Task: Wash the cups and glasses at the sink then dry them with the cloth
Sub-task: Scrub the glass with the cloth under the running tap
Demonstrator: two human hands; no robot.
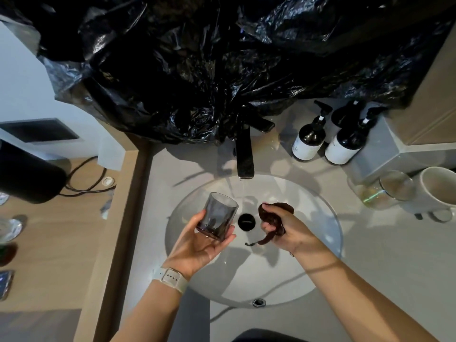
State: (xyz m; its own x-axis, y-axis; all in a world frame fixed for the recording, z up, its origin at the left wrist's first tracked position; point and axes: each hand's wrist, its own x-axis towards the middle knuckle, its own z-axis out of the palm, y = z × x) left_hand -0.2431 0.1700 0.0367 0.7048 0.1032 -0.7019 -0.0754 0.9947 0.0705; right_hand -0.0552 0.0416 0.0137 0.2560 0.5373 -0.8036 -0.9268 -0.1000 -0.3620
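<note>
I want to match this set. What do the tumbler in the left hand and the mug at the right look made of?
The tumbler looks like smoky tinted glass: glossy, with the palm showing through it. The mug looks like glazed white ceramic: opaque, thick-rimmed, softly shiny.

Over the sink [320,218]: smoky glass [217,215] tilted, held by left hand [199,243]; dark wet cloth [271,218] squeezed in right hand [288,233]. Water running from black tap [244,154].

smoky tumbler [217,215] tilted over sink [320,218], dark wet cloth [271,218] bunched beside, clear glass [394,186] and white mug [436,188] on counter
</note>
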